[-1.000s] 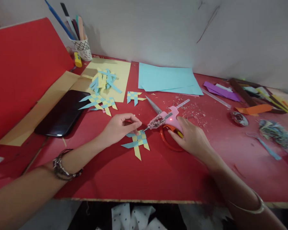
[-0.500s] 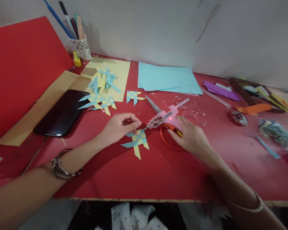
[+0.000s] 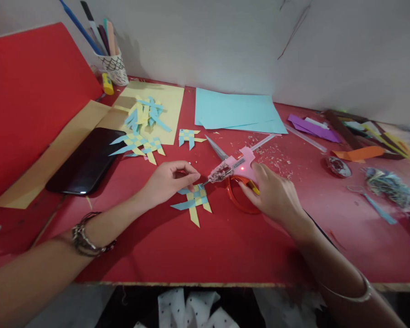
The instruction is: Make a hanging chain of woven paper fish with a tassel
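Head view: right hand point(image 3: 278, 196) is wrapped round the glue gun point(image 3: 248, 159), left hand point(image 3: 169, 183) is curled near-pinched (can't tell on what) by the near-centre woven paper point(image 3: 197, 196), probably light and bendy, so hold an edge.

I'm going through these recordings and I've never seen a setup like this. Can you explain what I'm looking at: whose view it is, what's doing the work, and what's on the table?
There is no machine here: a person works with two bare hands. The camera is worn on the head, looking forward and down.

The right hand holds a pink glue gun, its tip at the upper edge of a woven blue-and-yellow paper piece. The left hand is at that same edge, fingertips together; whether it pinches the paper is hard to tell.

On the red table there are also scissors, partly hidden by the glue gun, a black phone, blue sheets and a cup of pens.
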Tool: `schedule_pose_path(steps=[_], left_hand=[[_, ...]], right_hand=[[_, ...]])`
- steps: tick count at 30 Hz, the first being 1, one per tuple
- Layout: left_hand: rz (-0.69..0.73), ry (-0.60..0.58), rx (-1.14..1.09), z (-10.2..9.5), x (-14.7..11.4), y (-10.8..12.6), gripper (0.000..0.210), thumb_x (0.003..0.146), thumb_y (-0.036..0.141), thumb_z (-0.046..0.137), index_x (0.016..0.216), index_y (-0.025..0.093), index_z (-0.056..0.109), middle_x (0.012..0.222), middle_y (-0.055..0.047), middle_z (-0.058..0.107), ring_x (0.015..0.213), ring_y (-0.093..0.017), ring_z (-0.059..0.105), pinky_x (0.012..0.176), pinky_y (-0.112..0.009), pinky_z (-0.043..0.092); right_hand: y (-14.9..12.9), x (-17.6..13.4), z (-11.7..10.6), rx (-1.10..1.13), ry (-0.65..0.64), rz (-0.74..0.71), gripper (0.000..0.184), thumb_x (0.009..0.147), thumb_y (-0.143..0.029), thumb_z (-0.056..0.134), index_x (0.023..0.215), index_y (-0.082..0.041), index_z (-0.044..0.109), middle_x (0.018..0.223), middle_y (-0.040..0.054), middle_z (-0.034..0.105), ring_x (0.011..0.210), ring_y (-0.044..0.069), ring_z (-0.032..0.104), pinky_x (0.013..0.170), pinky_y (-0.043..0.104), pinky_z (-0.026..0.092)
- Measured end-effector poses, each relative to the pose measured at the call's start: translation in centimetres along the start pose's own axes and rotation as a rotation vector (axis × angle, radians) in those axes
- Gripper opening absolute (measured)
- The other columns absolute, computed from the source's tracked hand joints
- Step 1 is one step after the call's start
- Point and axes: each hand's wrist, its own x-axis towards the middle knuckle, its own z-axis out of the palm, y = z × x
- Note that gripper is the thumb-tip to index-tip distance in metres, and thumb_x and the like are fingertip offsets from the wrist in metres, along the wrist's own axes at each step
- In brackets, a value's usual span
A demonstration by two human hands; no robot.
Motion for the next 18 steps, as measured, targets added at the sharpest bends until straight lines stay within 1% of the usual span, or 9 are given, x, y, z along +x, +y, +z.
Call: schedule_pose_path(steps=[4, 7, 11, 14, 16, 18], left_hand=[[-0.012, -0.004, -0.019, 0.0, 0.0, 0.0, 0.016, 0.070, 0.031, 0.060, 0.066, 0.016, 0.057, 0.052, 0.002, 0.059, 0.049, -0.008, 0.056, 0.049, -0.016, 0.045], [-0.026, 0.000, -0.019, 0.0, 0.0, 0.0, 0.016, 0.070, 0.032, 0.060, 0.066, 0.016, 0.058, 0.051, 0.002, 0.058, 0.050, -0.008, 0.056, 0.049, -0.016, 0.045], [-0.033, 0.016, -0.009, 0.1, 0.1, 0.1, 0.018, 0.069, 0.034, 0.060, 0.066, 0.016, 0.057, 0.052, 0.002, 0.057, 0.051, -0.009, 0.056, 0.048, -0.017, 0.045], [-0.018, 0.017, 0.020, 0.1, 0.0, 0.2, 0.018, 0.069, 0.034, 0.059, 0.066, 0.016, 0.056, 0.052, 0.002, 0.055, 0.050, -0.009, 0.055, 0.046, -0.018, 0.044], [0.030, 0.028, 0.092, 0.0, 0.0, 0.2, 0.018, 0.070, 0.034, 0.058, 0.066, 0.016, 0.057, 0.053, 0.002, 0.055, 0.049, -0.009, 0.053, 0.046, -0.018, 0.043], [0.122, 0.046, 0.202, -0.2, -0.1, 0.2, 0.018, 0.071, 0.034, 0.057, 0.066, 0.016, 0.058, 0.059, 0.001, 0.058, 0.051, -0.009, 0.052, 0.049, -0.019, 0.043]], right_hand=[[0.0, -0.1, -0.1, -0.042, 0.066, -0.042, 0.026, 0.080, -0.034, 0.041, 0.094, -0.014, 0.049, 0.071, 0.0053, 0.057, 0.058, 0.016, 0.052, 0.045, 0.024, 0.025], [0.2, -0.1, -0.2, -0.038, 0.054, -0.003, 0.027, 0.080, -0.037, 0.040, 0.092, -0.014, 0.050, 0.074, 0.0065, 0.057, 0.058, 0.016, 0.051, 0.045, 0.024, 0.025], [1.1, 0.1, -0.5, -0.038, 0.036, 0.145, 0.032, 0.079, -0.042, 0.041, 0.095, -0.016, 0.049, 0.079, 0.0079, 0.059, 0.061, 0.018, 0.053, 0.045, 0.024, 0.024], [2.2, 0.2, -0.9, -0.058, 0.052, 0.280, 0.039, 0.079, -0.046, 0.041, 0.101, -0.015, 0.048, 0.087, 0.0119, 0.060, 0.068, 0.022, 0.056, 0.045, 0.025, 0.025], [3.1, 0.3, -1.2, -0.088, 0.026, 0.383, 0.042, 0.079, -0.047, 0.041, 0.105, -0.014, 0.048, 0.089, 0.0143, 0.061, 0.069, 0.024, 0.056, 0.046, 0.027, 0.025], [4.0, 0.3, -1.3, -0.113, -0.047, 0.469, 0.045, 0.079, -0.047, 0.041, 0.106, -0.012, 0.048, 0.088, 0.0159, 0.061, 0.068, 0.025, 0.056, 0.046, 0.028, 0.025]])
